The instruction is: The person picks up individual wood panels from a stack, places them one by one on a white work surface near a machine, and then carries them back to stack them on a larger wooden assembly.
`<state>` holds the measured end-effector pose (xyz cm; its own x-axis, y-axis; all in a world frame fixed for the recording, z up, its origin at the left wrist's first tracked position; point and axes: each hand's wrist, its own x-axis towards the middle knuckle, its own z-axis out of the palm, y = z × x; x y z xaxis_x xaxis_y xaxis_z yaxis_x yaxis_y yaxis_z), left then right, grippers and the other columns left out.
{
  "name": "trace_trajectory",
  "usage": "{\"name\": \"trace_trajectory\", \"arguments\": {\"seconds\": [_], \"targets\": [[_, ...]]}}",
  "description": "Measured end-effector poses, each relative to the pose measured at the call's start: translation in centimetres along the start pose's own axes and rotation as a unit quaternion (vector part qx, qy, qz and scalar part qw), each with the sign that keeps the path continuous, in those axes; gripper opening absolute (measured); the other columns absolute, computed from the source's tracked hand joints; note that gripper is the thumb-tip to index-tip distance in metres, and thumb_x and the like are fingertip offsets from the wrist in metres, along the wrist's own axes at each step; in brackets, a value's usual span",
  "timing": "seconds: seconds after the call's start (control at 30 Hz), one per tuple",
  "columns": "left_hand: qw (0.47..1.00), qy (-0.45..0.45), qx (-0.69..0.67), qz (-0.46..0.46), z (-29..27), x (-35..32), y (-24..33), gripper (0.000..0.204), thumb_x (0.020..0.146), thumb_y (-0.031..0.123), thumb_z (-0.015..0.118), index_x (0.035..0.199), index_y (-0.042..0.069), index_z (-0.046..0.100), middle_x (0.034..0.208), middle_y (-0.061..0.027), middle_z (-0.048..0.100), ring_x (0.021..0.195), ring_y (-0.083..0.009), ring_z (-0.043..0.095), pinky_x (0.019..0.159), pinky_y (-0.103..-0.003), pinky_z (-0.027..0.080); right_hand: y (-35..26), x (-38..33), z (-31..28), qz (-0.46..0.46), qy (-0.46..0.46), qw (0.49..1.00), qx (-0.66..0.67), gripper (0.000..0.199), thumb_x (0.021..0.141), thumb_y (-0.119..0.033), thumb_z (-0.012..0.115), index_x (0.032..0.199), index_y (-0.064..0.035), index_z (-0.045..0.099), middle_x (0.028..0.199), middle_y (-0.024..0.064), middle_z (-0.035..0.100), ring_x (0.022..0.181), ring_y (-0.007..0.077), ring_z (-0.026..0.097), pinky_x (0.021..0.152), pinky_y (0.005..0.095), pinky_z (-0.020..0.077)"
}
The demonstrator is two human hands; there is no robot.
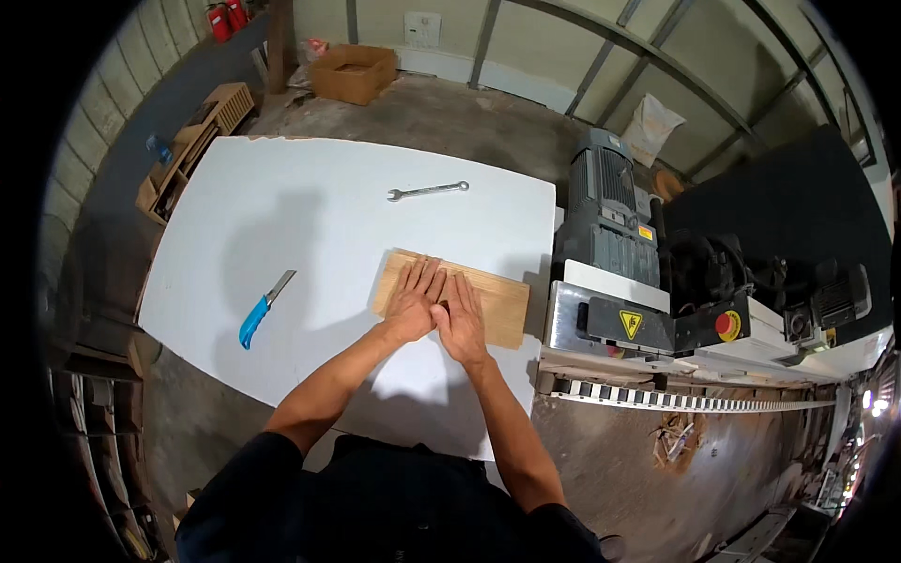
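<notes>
A flat, light-brown wooden board (505, 314) lies at a slight slant on the white table (347, 225). Resting flat on its left half is my left hand (413, 298), fingers stretched toward the board's far edge. My right hand (460, 319) lies close beside it, also flat with fingers extended, the two thumbs meeting. Both palms cover part of the board's middle. Off to the left is a utility knife (255, 319) with a blue handle, its blade out and pointing away. Beyond the board lies a silver combination wrench (429, 191).
A grey motor-driven machine (615, 216) with a red stop button (726, 327) stands against the table's right side. A toothed white strip (694, 403) runs rightward below it. On the floor behind are a cardboard box (353, 75) and a white sack (652, 129). Wooden shelving (192, 145) stands left.
</notes>
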<state>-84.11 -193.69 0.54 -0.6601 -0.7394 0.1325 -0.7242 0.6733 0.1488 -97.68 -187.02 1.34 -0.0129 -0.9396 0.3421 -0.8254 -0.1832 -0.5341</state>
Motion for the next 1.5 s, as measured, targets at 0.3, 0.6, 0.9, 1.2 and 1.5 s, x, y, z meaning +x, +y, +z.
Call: {"name": "trace_trajectory", "arguments": {"seconds": [0.3,0.6,0.9,1.2,1.5], "targets": [[0.998,-0.009,-0.059,-0.035,-1.5,-0.1,0.1,0.069,0.091,0.045,0.044,0.14,-0.001,0.03,0.149,-0.0175,0.02,0.14,-0.0346,0.012,0.113,-0.049,0.009,8.0,-2.3,-2.7,0.153,0.092,0.984,-0.002,0.075,0.095,-0.05,0.034,0.139,0.0098,0.021,0.14,0.0323,0.029,0.131,0.0471,0.025,0.111,0.0449,0.0184],[0.964,0.107,-0.115,-0.214,-1.3,-1.7,-1.8,0.073,0.079,0.04,0.062,0.13,-0.006,0.039,0.14,-0.0326,0.024,0.131,-0.0497,0.019,0.107,-0.057,0.015,5.0,-6.4,-3.4,0.303,0.103,0.946,0.05,0.052,0.094,-0.033,0.045,0.129,0.0051,0.044,0.13,0.0292,0.045,0.121,0.0468,0.039,0.104,0.0473,0.0297],[0.994,0.033,-0.059,-0.085,-1.3,-2.2,-3.9,0.069,0.087,0.043,0.052,0.136,-0.002,0.035,0.146,-0.0265,0.021,0.137,-0.0427,0.014,0.11,-0.054,0.01,1.5,-3.7,-0.6,0.102,0.02,0.985,-0.141,0.059,0.091,-0.04,0.046,0.133,0.0001,0.042,0.141,0.0259,0.032,0.132,0.0443,0.024,0.108,0.0557,0.0172],[0.997,-0.017,-0.021,-0.071,-1.8,-1.0,-2.3,0.068,0.092,0.048,0.04,0.141,0.002,0.03,0.149,-0.0203,0.02,0.14,-0.0361,0.01,0.112,-0.053,0.005,8.1,-2.7,-2.4,0.182,0.109,0.967,-0.138,0.07,0.091,-0.043,0.046,0.134,0.0104,0.031,0.13,0.0332,0.041,0.121,0.0476,0.036,0.105,0.0497,0.0252],[0.996,-0.01,-0.053,-0.066,-1.3,-0.1,-1.0,0.068,0.091,0.047,0.043,0.141,0.001,0.031,0.148,-0.0213,0.022,0.139,-0.0385,0.011,0.11,-0.056,0.006,5.6,-3.0,-2.1,0.233,0.089,0.968,0.014,0.057,0.097,-0.039,0.034,0.13,0.007,0.041,0.14,0.0251,0.035,0.128,0.0432,0.033,0.107,0.0493,0.0258]]}}
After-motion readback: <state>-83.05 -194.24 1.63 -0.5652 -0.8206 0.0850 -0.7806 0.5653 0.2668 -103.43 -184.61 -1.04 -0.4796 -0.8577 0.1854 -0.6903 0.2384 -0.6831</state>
